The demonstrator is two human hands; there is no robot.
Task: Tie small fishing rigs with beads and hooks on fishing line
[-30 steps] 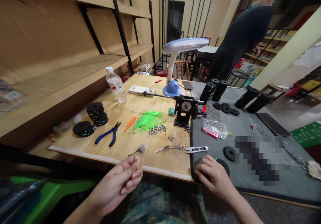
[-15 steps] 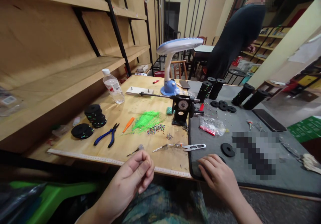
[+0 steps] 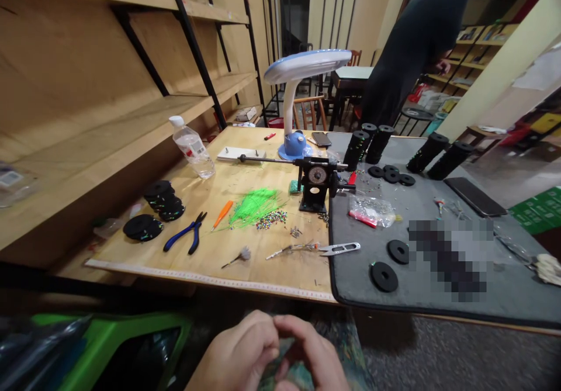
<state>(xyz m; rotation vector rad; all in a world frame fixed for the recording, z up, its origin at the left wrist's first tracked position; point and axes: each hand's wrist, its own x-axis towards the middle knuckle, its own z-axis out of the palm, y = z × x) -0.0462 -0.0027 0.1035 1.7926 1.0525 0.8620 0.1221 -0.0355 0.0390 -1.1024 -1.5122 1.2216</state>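
My left hand [image 3: 245,350] and my right hand [image 3: 313,356] meet over my lap, just below the table's front edge. The left fingers are curled inward; what they hold, if anything, is hidden. My right fingers bend in an arch, their tips against the left hand, and anything between them is too small to make out. On the grey mat beyond lie two black foam discs [image 3: 384,277] with holes in the middle. Closest on the wood are thread snips [image 3: 340,249], a small grey tuft on a thin stem [image 3: 244,254] and thin wire-like pieces [image 3: 293,250].
A black hand-crank winder [image 3: 316,175] stands mid-table before a lamp [image 3: 289,104]. Green strands [image 3: 256,205], beads [image 3: 272,220], an orange-handled tool [image 3: 222,214], blue pliers [image 3: 187,236] and a bottle [image 3: 193,148] occupy the left. Foam rolls [image 3: 427,152] stand behind. A person [image 3: 412,46] stands farther back.
My right hand has left the mat and come to my left hand, uncovering the nearer foam disc. My left hand has dropped lower, below the table edge. The view has tilted slightly.
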